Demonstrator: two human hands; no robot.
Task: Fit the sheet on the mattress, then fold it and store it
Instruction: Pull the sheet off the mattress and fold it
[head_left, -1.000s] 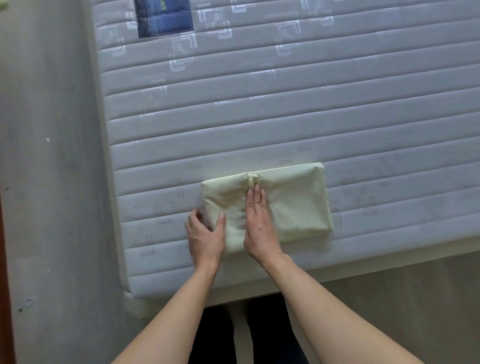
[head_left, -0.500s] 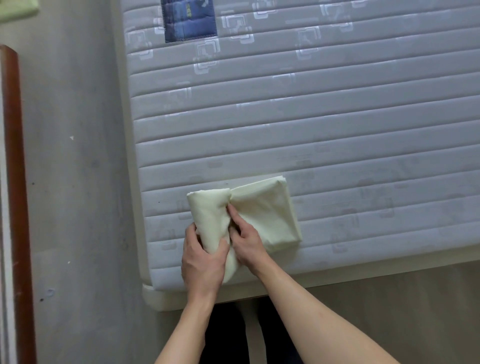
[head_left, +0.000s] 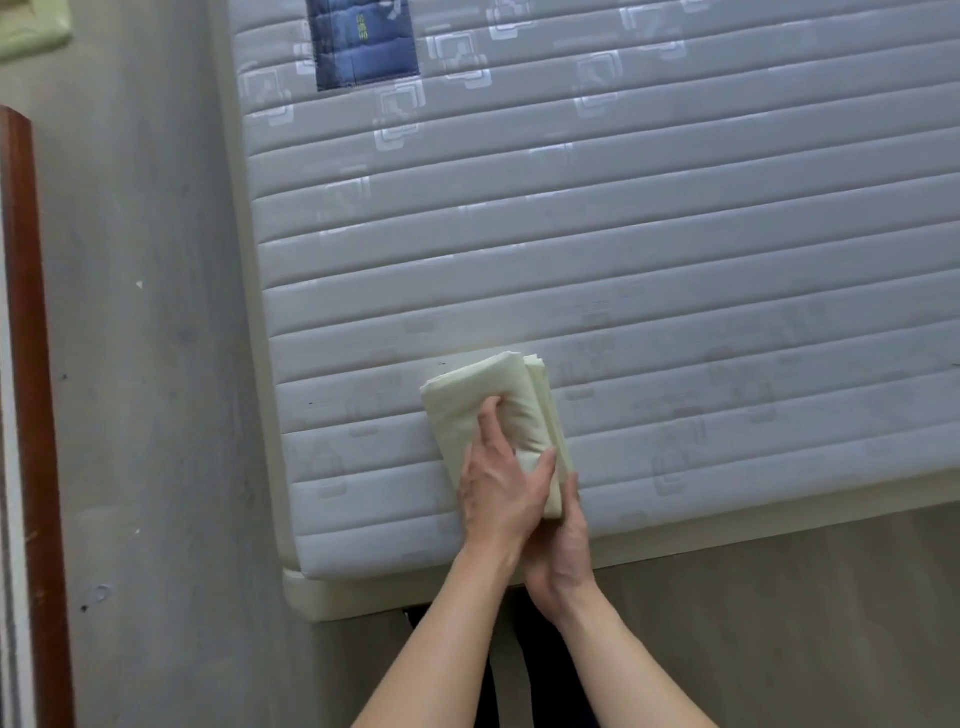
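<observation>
While the left hand (head_left: 501, 488) and right hand (head_left: 563, 540) clasp the folded sheet (head_left: 511, 410) at 6 o'clock of the mattress (head_left: 623, 260), its loose layers may spring open.

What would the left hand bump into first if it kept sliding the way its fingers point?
The left hand already grips the folded sheet. Past the sheet's far edge there is probably only bare mattress; the blue label lies further off and to the left.

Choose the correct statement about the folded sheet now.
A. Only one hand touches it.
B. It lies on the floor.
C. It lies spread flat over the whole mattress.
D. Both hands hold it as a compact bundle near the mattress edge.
D: the left hand grips the folded sheet from above, the right hand holds its near end, over the mattress.
</observation>
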